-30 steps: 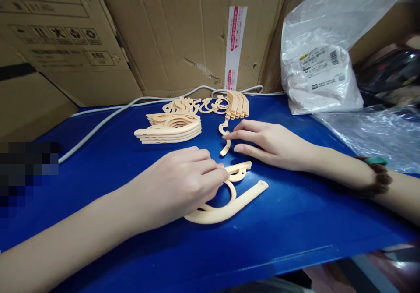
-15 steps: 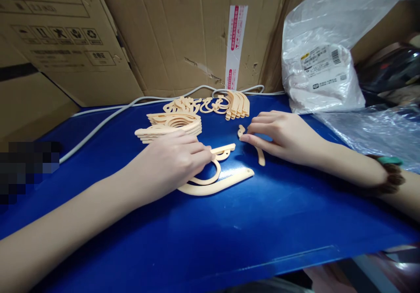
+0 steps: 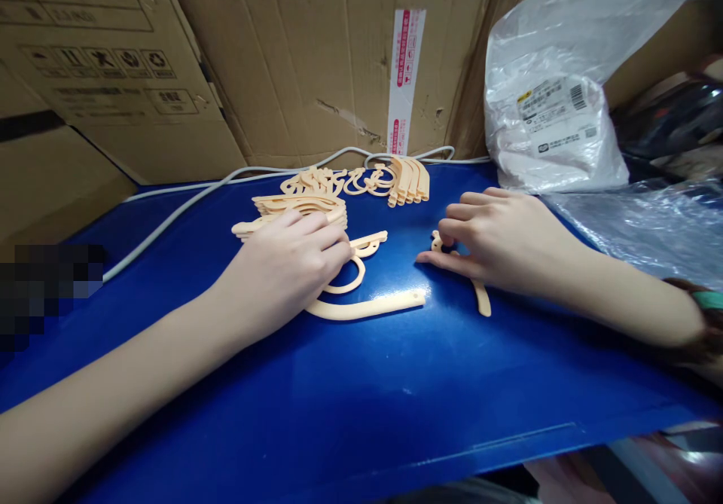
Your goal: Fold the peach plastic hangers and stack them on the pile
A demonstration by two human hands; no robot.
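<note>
My left hand (image 3: 294, 259) is closed on a cream plastic hanger piece, which looks like part of a folding clothes hanger. Its ring (image 3: 346, 278), upper bar (image 3: 370, 242) and long curved arm (image 3: 373, 308) stick out to the right of my fingers, low over the blue table. The rest lies hidden under my palm. My right hand (image 3: 491, 236) has its thumb and fingers curled around a small curved cream hanger hook (image 3: 482, 298). One holed end (image 3: 436, 242) shows by the fingertips; the middle is covered by my hand.
Behind my left hand is a stack of hanger bodies (image 3: 299, 203). Farther back lie a pile of hooks (image 3: 313, 181) and several curved arms (image 3: 410, 180). A white cable (image 3: 215, 185) runs before cardboard boxes (image 3: 316, 59). A plastic-wrapped parcel (image 3: 556, 127) stands at the back right.
My left hand has shifted a little left and away with the hanger piece, whose curved arm now lies flatter. My right hand has moved right with the hook.
</note>
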